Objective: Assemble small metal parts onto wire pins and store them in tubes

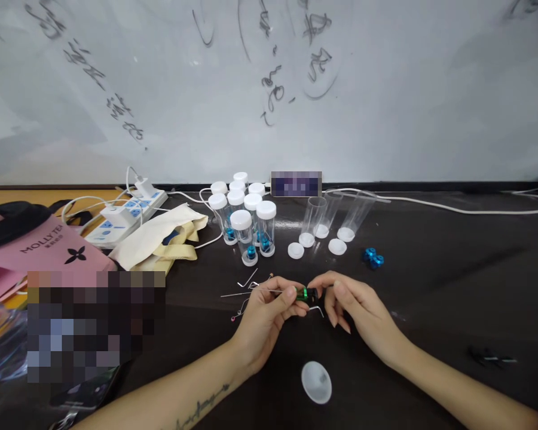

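My left hand (269, 316) is closed, with thumb and fingers pinching a small green-and-black cylindrical piece (305, 294). A thin metal rod (235, 294) runs out to the left of that hand; whether it joins the piece is hidden by the fingers. Beside the black end is my right hand (358, 310), its fingers loosely bent and apart; the index fingertip is close to or touching the piece. Below lies a bent metal hex key (317, 310). Several more thin metal pins and bent keys (248, 278) lie left of my left hand. Nearer to me rests a round translucent white disc (316, 382).
Capped clear tubes (266, 230) with blue parts stand at centre back. Uncapped tubes (314, 218), white caps (338, 246) and blue metallic parts (373, 258) are on the right. A cloth bag (156, 236), power strip (137, 212) and pink bag (45, 245) occupy the left.
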Tool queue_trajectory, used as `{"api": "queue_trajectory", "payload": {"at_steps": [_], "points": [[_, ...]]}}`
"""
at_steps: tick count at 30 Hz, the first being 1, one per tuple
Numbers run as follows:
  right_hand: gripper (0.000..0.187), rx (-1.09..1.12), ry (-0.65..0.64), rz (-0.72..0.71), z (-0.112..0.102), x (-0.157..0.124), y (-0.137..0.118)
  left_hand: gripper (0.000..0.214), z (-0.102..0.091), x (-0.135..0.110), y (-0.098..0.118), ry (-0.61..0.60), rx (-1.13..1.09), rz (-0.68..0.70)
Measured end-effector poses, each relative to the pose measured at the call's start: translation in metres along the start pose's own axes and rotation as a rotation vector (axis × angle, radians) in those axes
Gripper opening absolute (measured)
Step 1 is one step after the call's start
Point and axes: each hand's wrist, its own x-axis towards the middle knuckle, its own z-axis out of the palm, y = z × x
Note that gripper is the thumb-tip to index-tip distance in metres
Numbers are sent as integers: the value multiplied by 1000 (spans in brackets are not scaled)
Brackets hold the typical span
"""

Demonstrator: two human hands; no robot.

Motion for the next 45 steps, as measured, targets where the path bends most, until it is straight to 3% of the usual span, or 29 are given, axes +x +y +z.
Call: {"api": "queue_trajectory", "payload": {"at_steps": [45], "points": [[41,54,-9,-5,0,-2,3,10,0,-1,2,-15,7,-13]]}}
